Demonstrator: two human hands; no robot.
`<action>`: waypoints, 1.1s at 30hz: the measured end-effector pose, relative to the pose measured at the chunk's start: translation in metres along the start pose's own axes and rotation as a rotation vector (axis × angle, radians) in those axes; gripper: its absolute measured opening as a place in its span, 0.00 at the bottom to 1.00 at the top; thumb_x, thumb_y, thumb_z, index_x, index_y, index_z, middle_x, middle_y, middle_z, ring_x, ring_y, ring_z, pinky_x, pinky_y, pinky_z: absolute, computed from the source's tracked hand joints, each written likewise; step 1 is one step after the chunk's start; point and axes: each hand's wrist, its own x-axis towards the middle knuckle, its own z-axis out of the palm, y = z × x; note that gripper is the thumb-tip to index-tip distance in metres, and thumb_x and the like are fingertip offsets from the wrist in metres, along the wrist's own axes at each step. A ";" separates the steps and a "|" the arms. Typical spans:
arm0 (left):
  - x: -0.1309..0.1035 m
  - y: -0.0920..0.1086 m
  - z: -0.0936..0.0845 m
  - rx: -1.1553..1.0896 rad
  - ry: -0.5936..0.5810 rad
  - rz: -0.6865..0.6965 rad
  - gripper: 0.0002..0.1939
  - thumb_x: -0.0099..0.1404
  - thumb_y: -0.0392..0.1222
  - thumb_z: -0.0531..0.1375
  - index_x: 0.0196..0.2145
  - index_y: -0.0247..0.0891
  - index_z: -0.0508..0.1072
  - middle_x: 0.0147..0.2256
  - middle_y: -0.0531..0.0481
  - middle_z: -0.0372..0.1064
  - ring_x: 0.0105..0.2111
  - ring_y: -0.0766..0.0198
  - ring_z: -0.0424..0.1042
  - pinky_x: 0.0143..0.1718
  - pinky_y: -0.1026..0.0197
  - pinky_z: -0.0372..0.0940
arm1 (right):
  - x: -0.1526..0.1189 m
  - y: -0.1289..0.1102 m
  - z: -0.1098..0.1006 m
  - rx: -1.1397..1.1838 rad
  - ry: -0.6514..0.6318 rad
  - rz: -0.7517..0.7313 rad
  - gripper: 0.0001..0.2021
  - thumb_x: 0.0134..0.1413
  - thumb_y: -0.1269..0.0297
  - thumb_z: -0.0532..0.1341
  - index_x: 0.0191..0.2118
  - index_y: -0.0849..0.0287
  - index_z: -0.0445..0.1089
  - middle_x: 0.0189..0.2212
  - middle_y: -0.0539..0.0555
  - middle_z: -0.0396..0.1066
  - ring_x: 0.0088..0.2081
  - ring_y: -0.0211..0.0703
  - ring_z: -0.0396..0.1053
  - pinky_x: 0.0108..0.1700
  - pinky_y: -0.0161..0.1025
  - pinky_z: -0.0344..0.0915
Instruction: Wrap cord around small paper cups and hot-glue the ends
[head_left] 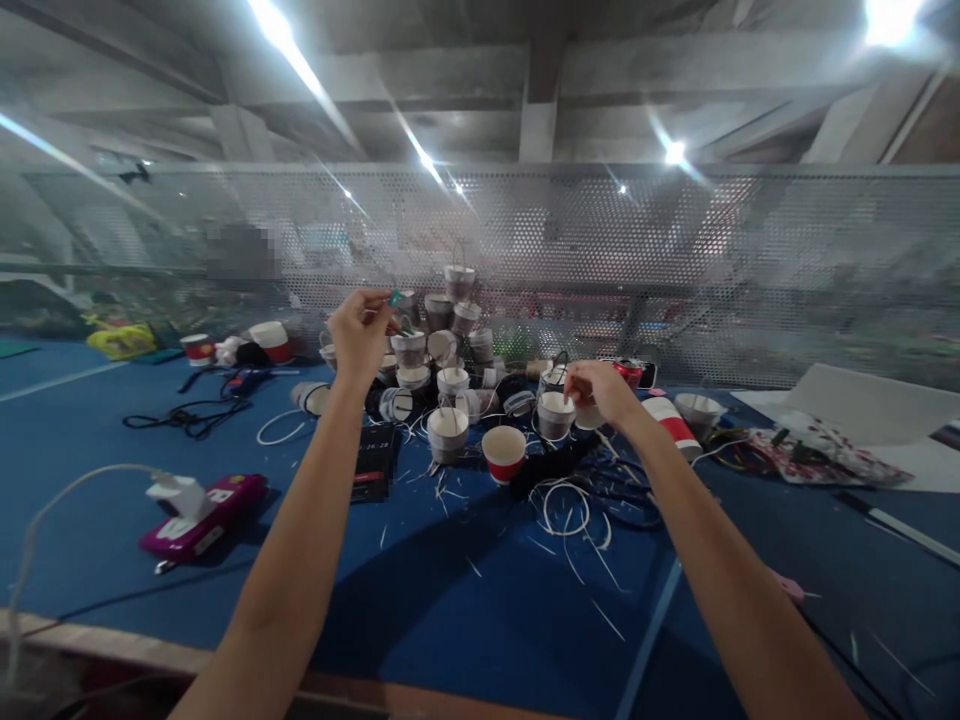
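My left hand [361, 328] is raised in front of a stack of small paper cups, its fingers closed on a small teal object [395, 298] whose kind does not show. Just past its fingertips stands a grey-white cup [409, 349] of the stack. My right hand [598, 388] reaches down at the right, fingers pinched at the rim of another grey-white cup [556, 418]. What lies between those fingers is too small to make out. Nearer to me stand a red-and-white paper cup [503, 458] and a grey-white cup [448, 437] with a thin upright stem.
White cord [568, 508] and cut scraps lie on the blue table [420, 620]. A purple power strip [202, 518] with a white plug [180, 496] sits at the left. A dark phone [373, 462] lies near the middle. A perforated metal screen [570, 240] closes the back.
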 end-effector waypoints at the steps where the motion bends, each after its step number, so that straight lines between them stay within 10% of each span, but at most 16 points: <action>1: 0.000 -0.001 0.000 0.006 -0.015 0.013 0.07 0.53 0.36 0.56 0.33 0.36 0.70 0.24 0.54 0.67 0.20 0.72 0.67 0.22 0.70 0.63 | -0.001 -0.001 -0.003 -0.002 -0.017 0.039 0.17 0.48 0.56 0.49 0.16 0.59 0.61 0.10 0.50 0.61 0.14 0.35 0.59 0.19 0.33 0.55; 4: -0.002 -0.007 0.003 0.046 -0.082 0.028 0.07 0.54 0.36 0.57 0.32 0.36 0.71 0.23 0.54 0.67 0.19 0.72 0.67 0.21 0.70 0.62 | -0.004 -0.009 -0.015 -0.027 -0.011 0.140 0.24 0.50 0.45 0.45 0.19 0.59 0.63 0.13 0.53 0.64 0.18 0.37 0.63 0.22 0.34 0.59; 10: -0.010 -0.007 0.015 0.232 -0.217 0.228 0.07 0.56 0.38 0.57 0.32 0.36 0.74 0.25 0.51 0.70 0.21 0.70 0.68 0.25 0.68 0.63 | -0.012 -0.024 -0.038 -0.384 0.482 -0.157 0.10 0.44 0.57 0.57 0.27 0.59 0.65 0.28 0.55 0.69 0.33 0.44 0.66 0.37 0.42 0.62; 17: -0.047 0.041 0.044 0.219 -0.377 0.646 0.09 0.60 0.40 0.55 0.34 0.39 0.75 0.29 0.49 0.71 0.30 0.67 0.68 0.32 0.65 0.63 | -0.015 -0.021 -0.006 -0.257 -0.061 -0.223 0.24 0.45 0.52 0.59 0.47 0.58 0.61 0.37 0.56 0.67 0.30 0.39 0.66 0.31 0.38 0.64; 20: -0.071 0.056 0.060 0.222 -0.493 0.730 0.10 0.61 0.39 0.53 0.35 0.38 0.74 0.30 0.48 0.70 0.31 0.67 0.68 0.32 0.65 0.62 | -0.014 -0.018 0.017 -0.247 -0.053 -0.386 0.21 0.49 0.50 0.56 0.45 0.59 0.62 0.33 0.55 0.67 0.32 0.40 0.66 0.32 0.37 0.63; 25: -0.092 0.056 0.075 0.091 -0.477 0.644 0.10 0.62 0.37 0.52 0.34 0.34 0.72 0.29 0.47 0.69 0.30 0.68 0.68 0.30 0.67 0.61 | -0.015 -0.013 0.029 -0.397 0.102 -0.436 0.20 0.58 0.50 0.43 0.31 0.59 0.64 0.22 0.52 0.64 0.25 0.39 0.63 0.29 0.36 0.59; 33: -0.103 0.059 0.079 -0.074 -0.361 0.338 0.07 0.59 0.40 0.56 0.34 0.41 0.72 0.31 0.48 0.71 0.29 0.66 0.69 0.32 0.64 0.63 | -0.013 -0.010 0.027 -0.583 0.134 -0.618 0.24 0.55 0.49 0.48 0.51 0.59 0.59 0.44 0.61 0.64 0.47 0.50 0.59 0.49 0.47 0.55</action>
